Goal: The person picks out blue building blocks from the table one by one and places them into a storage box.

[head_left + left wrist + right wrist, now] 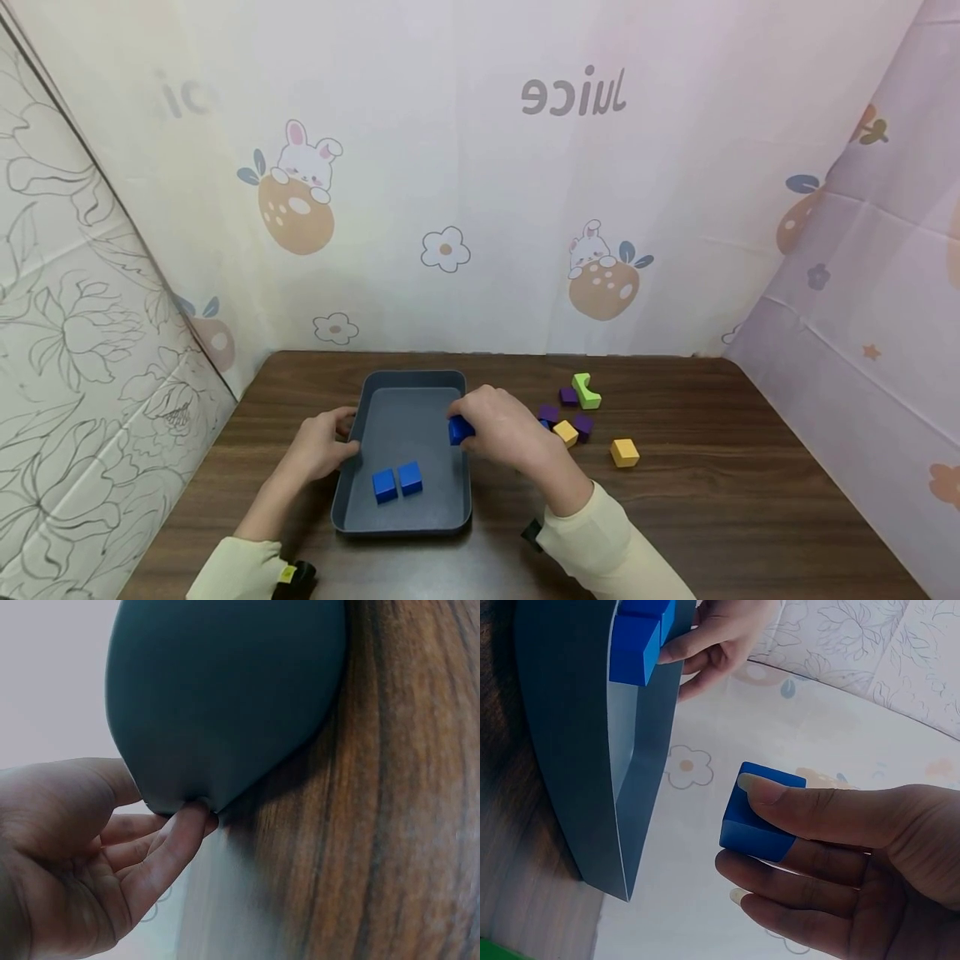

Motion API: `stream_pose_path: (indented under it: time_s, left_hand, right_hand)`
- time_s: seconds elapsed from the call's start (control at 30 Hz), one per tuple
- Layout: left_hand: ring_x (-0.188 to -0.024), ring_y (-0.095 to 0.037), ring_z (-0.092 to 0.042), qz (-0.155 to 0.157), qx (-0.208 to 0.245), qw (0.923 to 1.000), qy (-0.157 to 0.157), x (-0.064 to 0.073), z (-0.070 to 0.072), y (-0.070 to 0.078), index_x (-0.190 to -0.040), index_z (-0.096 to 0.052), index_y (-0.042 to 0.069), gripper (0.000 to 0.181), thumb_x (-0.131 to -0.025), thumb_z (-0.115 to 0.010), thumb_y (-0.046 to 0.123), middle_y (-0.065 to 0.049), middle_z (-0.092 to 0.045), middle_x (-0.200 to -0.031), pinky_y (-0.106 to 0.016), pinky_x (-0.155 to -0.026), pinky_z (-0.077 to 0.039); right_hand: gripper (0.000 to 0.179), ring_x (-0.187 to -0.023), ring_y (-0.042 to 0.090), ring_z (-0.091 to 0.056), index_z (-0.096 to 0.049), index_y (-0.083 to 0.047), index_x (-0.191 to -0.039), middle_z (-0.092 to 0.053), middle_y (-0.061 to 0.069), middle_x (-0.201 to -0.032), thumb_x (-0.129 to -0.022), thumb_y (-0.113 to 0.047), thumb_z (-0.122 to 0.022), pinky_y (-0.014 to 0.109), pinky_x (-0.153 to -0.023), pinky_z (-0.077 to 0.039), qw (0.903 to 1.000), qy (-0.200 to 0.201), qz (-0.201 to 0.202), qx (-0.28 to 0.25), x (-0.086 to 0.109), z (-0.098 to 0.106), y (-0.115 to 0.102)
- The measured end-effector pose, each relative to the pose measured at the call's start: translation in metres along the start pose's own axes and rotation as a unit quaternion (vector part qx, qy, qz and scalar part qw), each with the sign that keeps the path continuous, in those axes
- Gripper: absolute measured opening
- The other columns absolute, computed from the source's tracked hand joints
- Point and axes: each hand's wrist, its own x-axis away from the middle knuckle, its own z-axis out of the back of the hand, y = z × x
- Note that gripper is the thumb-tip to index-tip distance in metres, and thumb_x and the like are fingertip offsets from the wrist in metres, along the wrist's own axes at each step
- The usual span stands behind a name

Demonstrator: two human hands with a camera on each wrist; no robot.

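Note:
A dark grey rectangular tray [405, 417] lies on the table, with two blue blocks [384, 486] side by side in its near half. My left hand [318, 443] holds the tray's left side; in the left wrist view its fingers [176, 851] bend against the tray's outer wall. Over the tray's right rim, my right hand [508, 427] pinches another blue block [759, 814] between thumb and fingers. The right wrist view shows that block raised, apart from the tray's wall.
Right of the tray are several purple blocks [568, 397], a yellow block [566, 433], a second yellow block [625, 452] and a green arch-shaped block [587, 392]. A blue block [544, 423] shows partly behind my right hand. Printed curtains [450, 167] border the wooden table [720, 475].

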Motion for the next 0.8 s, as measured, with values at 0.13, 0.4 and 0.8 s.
stream_pose_path:
  time_s: [0.13, 0.4, 0.8]
  left_hand:
    - [-0.068, -0.018, -0.069, -0.002, 0.000, 1.0000, -0.002, 0.0000, 0.0008, 0.0004, -0.146, -0.055, -0.008, 0.060, -0.089, -0.073, 0.001, -0.019, -0.072, -0.105, -0.035, -0.059, -0.063]
    - [-0.069, -0.018, -0.069, 0.000, -0.005, 1.0000, -0.006, -0.0018, 0.0000, -0.0013, -0.146, -0.055, -0.007, 0.060, -0.089, -0.073, 0.002, -0.019, -0.072, -0.105, -0.035, -0.059, -0.062]
    - [-0.070, -0.018, -0.070, 0.002, -0.004, 1.0000, -0.008, -0.0023, 0.0006, -0.0006, -0.147, -0.054, -0.007, 0.060, -0.090, -0.072, 0.002, -0.020, -0.072, -0.107, -0.035, -0.060, -0.063]
  right_hand:
    - [0.034, -0.092, 0.014, -0.074, -0.079, -0.007, -0.119, -0.078, 0.005, -0.110, -0.086, -0.012, -0.089, 0.033, -0.082, -0.065, 1.0000, -0.004, 0.000, 0.003, -0.0010, -0.0012, -0.0011]
    - [0.031, -0.091, 0.015, -0.074, -0.079, -0.006, -0.116, -0.078, 0.005, -0.106, -0.086, -0.008, -0.088, 0.033, -0.082, -0.065, 0.9998, -0.007, 0.019, 0.009, -0.0012, -0.0031, -0.0024]
    - [0.031, -0.093, 0.016, -0.073, -0.079, -0.006, -0.115, -0.078, 0.005, -0.106, -0.085, -0.008, -0.089, 0.035, -0.085, -0.065, 0.9993, -0.011, 0.031, 0.020, -0.0034, -0.0073, -0.0065]
